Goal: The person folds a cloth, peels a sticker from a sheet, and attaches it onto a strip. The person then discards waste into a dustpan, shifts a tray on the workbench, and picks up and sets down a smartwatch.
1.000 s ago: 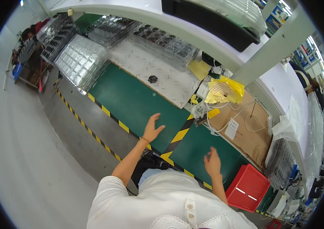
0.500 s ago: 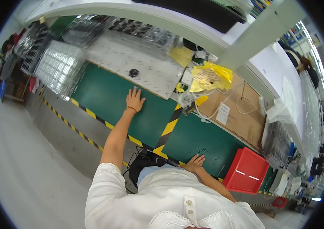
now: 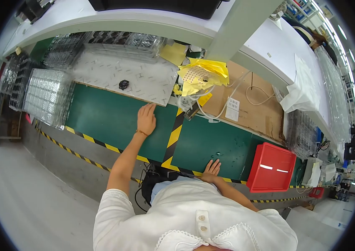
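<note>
My left hand (image 3: 146, 120) reaches forward over the green mat (image 3: 102, 109), fingers stretched out close together. Its fingertips are at the near edge of a white patterned board (image 3: 144, 79); whether they touch it I cannot tell. On the board lies a small round black part (image 3: 124, 84), beyond and left of this hand. My right hand (image 3: 211, 170) rests with fingers extended on the mat's front edge, holding nothing. Just beyond its fingertips, several tiny dark bits (image 3: 218, 154) lie on the mat.
A red tray (image 3: 271, 169) stands on the right. Clear plastic trays (image 3: 45, 98) are stacked at the left and along the back. Yellow sheeting (image 3: 203, 77), cables and a brown board (image 3: 263, 98) lie right of centre. A white shelf (image 3: 144, 35) and its post (image 3: 242, 27) overhang the bench.
The head view has shifted. My left hand has moved over to the board's near edge and its spread fingers have drawn together. My right hand stays near the mat's front edge.
</note>
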The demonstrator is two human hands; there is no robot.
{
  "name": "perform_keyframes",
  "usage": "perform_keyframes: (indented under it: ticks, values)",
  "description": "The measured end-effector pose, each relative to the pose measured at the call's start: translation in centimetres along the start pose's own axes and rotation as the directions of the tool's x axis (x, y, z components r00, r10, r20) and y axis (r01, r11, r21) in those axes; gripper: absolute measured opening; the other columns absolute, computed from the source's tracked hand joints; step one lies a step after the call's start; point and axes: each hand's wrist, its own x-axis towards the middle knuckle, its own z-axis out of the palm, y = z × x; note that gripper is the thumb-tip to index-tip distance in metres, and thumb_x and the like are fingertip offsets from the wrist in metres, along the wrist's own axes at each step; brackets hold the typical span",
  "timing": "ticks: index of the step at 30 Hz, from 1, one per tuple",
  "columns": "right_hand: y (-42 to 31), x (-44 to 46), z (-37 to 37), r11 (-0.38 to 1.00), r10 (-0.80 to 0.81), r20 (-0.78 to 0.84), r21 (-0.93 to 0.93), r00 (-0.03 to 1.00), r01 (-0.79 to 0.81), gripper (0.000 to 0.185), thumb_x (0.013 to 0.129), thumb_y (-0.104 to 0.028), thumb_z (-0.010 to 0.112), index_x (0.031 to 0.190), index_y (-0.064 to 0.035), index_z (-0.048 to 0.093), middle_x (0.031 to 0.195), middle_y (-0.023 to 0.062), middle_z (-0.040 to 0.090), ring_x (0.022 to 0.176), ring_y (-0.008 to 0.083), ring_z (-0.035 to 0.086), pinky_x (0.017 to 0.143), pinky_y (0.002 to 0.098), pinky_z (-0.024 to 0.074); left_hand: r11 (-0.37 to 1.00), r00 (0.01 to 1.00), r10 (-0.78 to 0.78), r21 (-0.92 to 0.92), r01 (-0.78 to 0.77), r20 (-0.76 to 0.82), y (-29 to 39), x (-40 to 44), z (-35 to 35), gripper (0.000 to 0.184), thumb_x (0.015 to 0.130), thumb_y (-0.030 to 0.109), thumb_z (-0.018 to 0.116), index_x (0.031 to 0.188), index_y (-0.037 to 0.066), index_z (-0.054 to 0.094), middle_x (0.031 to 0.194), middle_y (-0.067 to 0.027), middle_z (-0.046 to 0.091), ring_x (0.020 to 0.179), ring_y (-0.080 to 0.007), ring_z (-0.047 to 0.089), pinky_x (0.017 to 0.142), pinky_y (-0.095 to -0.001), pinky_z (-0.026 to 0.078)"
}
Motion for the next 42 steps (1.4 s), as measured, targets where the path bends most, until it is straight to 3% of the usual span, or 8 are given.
perform_keyframes:
  ticks: [12,15,17,22,29,32,34,42]
  values:
    - [0.1,-0.2,0.2,1.0,-0.005,-0.059,0.004,0.998,0.005,0.129,0.062,-0.061,0.062,0.122,0.0053,-0.031,0.12,0.0334,-0.039,0.112,0.0507,-0.034,0.096,0.0549,-0.0116,0.98,0.985,0.168,0.099,-0.171,0.037,2.2,9.4,9.0,0.035,0.072,0.01,0.052,0.106,0.005,0.051,0.108,-0.0055,0.05,0.106,-0.0254,0.044,0.089,-0.0385,0.034]
    - [0.0,-0.3,-0.1,1.0,-0.012,-0.055,0.008,0.998,0.013,0.129,0.061,-0.06,0.064,0.122,0.0062,-0.03,0.12,0.0339,-0.039,0.112,0.0512,-0.034,0.096,0.0554,-0.0111,0.968,0.967,0.196,0.124,-0.217,0.163,2.1,11.2,10.4,0.031,0.072,0.014,0.052,0.103,0.009,0.056,0.103,-0.0026,0.054,0.104,-0.022,0.045,0.087,-0.0365,0.036]
    - [-0.1,-0.4,0.0,1.0,-0.017,-0.047,0.025,0.999,0.018,0.13,0.061,-0.059,0.065,0.122,0.0064,-0.03,0.12,0.0341,-0.039,0.112,0.0513,-0.034,0.095,0.0555,-0.0111,0.914,0.811,0.257,0.14,-0.38,0.526,1.6,12.8,11.4,0.024,0.071,0.015,0.052,0.093,0.014,0.062,0.094,0.0013,0.057,0.1,-0.0191,0.047,0.085,-0.0347,0.037]
    - [0.1,-0.3,0.2,1.0,-0.013,-0.074,0.014,0.997,0.014,0.132,0.059,-0.059,0.066,0.122,0.0055,-0.03,0.121,0.0338,-0.038,0.113,0.0505,-0.032,0.096,0.0557,-0.0088,0.897,0.828,0.405,0.007,-0.442,0.388,-1.3,13.2,15.0,0.008,0.067,0.016,0.055,0.063,0.015,0.063,0.078,0.0034,0.058,0.092,-0.0168,0.049,0.074,-0.0291,0.044]
    - [0.2,0.1,0.5,1.0,-0.012,-0.048,0.008,0.999,0.012,0.13,0.061,-0.059,0.064,0.121,0.0054,-0.031,0.119,0.0339,-0.039,0.112,0.0509,-0.034,0.096,0.0547,-0.0111,0.86,0.821,0.489,-0.006,-0.51,0.294,-1.6,11.9,13.4,0.006,0.066,0.014,0.056,0.065,0.012,0.062,0.075,-0.0013,0.056,0.079,-0.0198,0.053,0.072,-0.0293,0.045]
    - [0.2,0.4,0.4,1.0,-0.001,-0.057,0.013,0.998,0.002,0.13,0.061,-0.06,0.064,0.121,0.0046,-0.031,0.12,0.0335,-0.039,0.112,0.0509,-0.034,0.096,0.0545,-0.0106,0.955,0.94,0.259,-0.208,-0.213,0.224,-0.2,12.1,10.4,0.004,0.065,0.007,0.056,0.067,0.007,0.06,0.074,-0.0061,0.056,0.072,-0.0237,0.055,0.066,-0.0323,0.046]
    - [0.2,0.3,0.7,1.0,0.007,-0.041,0.024,0.999,-0.006,0.13,0.061,-0.061,0.064,0.122,0.0041,-0.031,0.12,0.0333,-0.039,0.112,0.0509,-0.034,0.097,0.0545,-0.0105,0.868,0.999,-0.04,-0.496,0.028,-0.012,0.5,11.5,8.9,0.006,0.064,0.003,0.057,0.07,0.003,0.06,0.072,-0.0097,0.057,0.067,-0.0273,0.056,0.06,-0.0345,0.047]
    - [0.5,1.2,2.0,0.998,0.026,-0.237,0.059,0.971,-0.013,0.133,0.054,-0.06,0.069,0.126,0.0019,-0.025,0.127,0.0316,-0.032,0.117,0.0501,-0.027,0.1,0.052,-0.0052,0.828,0.896,-0.425,-0.455,0.327,-0.129,0.1,3.2,2.7,0.009,0.066,0.004,0.064,0.075,0.004,0.063,0.074,-0.0078,0.062,0.065,-0.0198,0.061,0.059,-0.0281,0.047]
